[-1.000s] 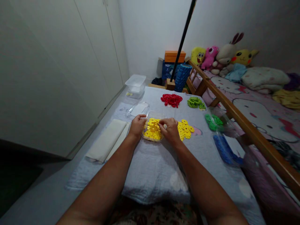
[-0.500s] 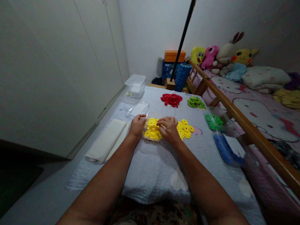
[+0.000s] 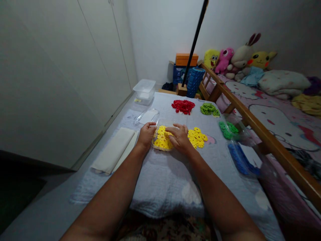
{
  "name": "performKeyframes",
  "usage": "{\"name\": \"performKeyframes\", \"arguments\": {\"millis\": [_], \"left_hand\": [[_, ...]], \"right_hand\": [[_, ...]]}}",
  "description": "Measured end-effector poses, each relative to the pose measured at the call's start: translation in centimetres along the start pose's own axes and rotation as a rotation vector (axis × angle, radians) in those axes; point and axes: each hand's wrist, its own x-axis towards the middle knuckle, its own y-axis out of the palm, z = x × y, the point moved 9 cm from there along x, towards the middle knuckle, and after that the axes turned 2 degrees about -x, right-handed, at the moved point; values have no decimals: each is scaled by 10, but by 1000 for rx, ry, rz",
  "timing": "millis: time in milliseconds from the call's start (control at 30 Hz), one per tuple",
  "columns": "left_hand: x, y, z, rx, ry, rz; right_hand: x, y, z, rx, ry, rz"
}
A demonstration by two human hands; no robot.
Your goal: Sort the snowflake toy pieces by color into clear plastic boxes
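My left hand [image 3: 145, 134] grips the left side of a clear plastic box [image 3: 163, 149], thumb and fingers at its wall. Yellow flower-shaped plastic pieces [image 3: 162, 138] fill much of the box. Over the box's right side, my right hand [image 3: 181, 138] has its fingers stretched out and apart, low above the pieces or touching them; I cannot tell which. No piece shows between those fingers. Just right of that hand, a loose pile of the same yellow flower pieces [image 3: 198, 136] lies on the cloth.
Red pieces [image 3: 183, 106] and light green pieces [image 3: 209, 109] lie at the back. Along the right edge stand clear boxes with green pieces [image 3: 228, 130] and blue pieces [image 3: 242, 160]. To the left are a clear lid [image 3: 147, 116], folded cloth [image 3: 114, 149] and stacked containers [image 3: 144, 90]. A wooden bed rail [image 3: 265, 129] runs alongside.
My right hand's fingers have spread out and shifted slightly left over the yellow pieces in the box. The left hand keeps its hold on the box.
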Motion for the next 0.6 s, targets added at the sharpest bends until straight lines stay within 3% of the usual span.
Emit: {"name": "performKeyframes", "arguments": {"millis": [167,300,433,600], "left_hand": [[0,-1,0,18,-9,-12],[0,0,0,12,-10,-19],[-1,0,-1,16,-7,-22],[-2,0,-1,9,-16,-15]], "right_hand": [[-4,-31,-52,-81,209,-245],[-10,-26,-87,-217,347,-245],[-11,-11,-95,-294,342,-193],[-6,-7,-88,-331,252,-170]]}}
